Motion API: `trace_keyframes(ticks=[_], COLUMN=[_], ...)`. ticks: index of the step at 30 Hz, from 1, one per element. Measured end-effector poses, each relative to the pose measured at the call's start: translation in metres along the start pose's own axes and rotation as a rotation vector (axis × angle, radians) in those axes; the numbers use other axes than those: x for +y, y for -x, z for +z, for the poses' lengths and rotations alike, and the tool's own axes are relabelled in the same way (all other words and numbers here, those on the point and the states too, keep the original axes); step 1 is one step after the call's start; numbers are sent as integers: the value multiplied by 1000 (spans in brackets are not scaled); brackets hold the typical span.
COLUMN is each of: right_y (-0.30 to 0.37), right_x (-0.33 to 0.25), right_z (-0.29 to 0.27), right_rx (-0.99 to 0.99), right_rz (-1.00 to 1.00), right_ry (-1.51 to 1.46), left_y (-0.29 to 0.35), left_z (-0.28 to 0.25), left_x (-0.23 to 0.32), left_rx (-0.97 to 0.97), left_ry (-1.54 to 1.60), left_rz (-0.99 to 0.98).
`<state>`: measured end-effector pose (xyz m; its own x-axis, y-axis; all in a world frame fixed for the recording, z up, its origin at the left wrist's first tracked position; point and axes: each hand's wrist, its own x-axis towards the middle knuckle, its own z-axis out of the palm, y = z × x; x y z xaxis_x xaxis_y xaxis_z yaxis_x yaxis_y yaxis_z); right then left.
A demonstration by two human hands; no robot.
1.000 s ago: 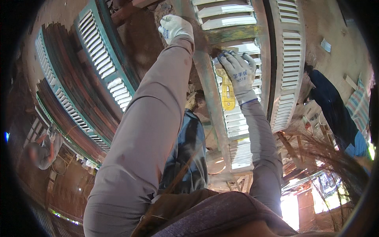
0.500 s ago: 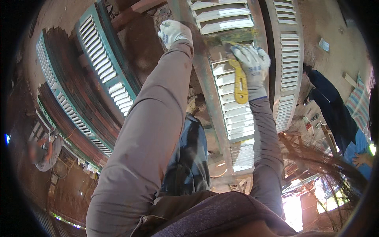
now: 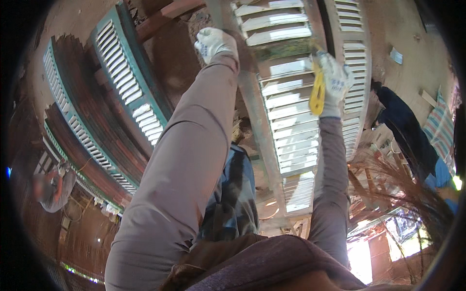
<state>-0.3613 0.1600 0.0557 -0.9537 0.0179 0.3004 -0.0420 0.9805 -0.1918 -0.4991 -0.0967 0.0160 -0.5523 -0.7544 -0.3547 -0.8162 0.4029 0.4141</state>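
Note:
A slatted wooden shutter (image 3: 284,167), its white and greenish paint worn, lies under my hands. My right hand (image 3: 335,77), in a white work glove, is closed around a yellow-handled scraper (image 3: 317,94). The scraper's upper end meets the right side of the shutter's frame, by the bare, greenish crossbar (image 3: 284,50); its blade is hard to make out. At the shutter's left edge, my gloved left hand (image 3: 216,42) is curled into a fist. Whatever its fingers may be gripping is hidden.
Another pale shutter (image 3: 352,58) stands close on the right. To the left are green-edged shutters (image 3: 121,63) and stacked brown ones (image 3: 94,97). A person in dark clothing (image 3: 407,126) bends at the right; another person (image 3: 56,189) works at the far left.
My right hand has moved right with the scraper, from the crossbar's middle to the frame's right side. My left hand has stayed nearly in place.

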Motion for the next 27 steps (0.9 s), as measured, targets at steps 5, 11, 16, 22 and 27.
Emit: trace_keyframes(ticks=[5, 11, 16, 22, 27], right_y=[-5, -33, -22, -12, -24], right_x=[-60, 5, 33, 28, 23], right_z=[1, -23, -26, -80, -45], right_rx=[-294, -182, -293, -440, -184], right_rz=[-144, -105, -105, -50, 140], right_ry=[282, -43, -89, -42, -411], left_y=[0, -5, -1, 2, 2], left_z=[-4, 6, 4, 1, 7], left_x=[1, 1, 0, 3, -2], left_rx=[3, 11, 9, -42, 81], left_ry=[-75, 33, 98, 21, 63], left_rz=[79, -49, -70, -112, -114])
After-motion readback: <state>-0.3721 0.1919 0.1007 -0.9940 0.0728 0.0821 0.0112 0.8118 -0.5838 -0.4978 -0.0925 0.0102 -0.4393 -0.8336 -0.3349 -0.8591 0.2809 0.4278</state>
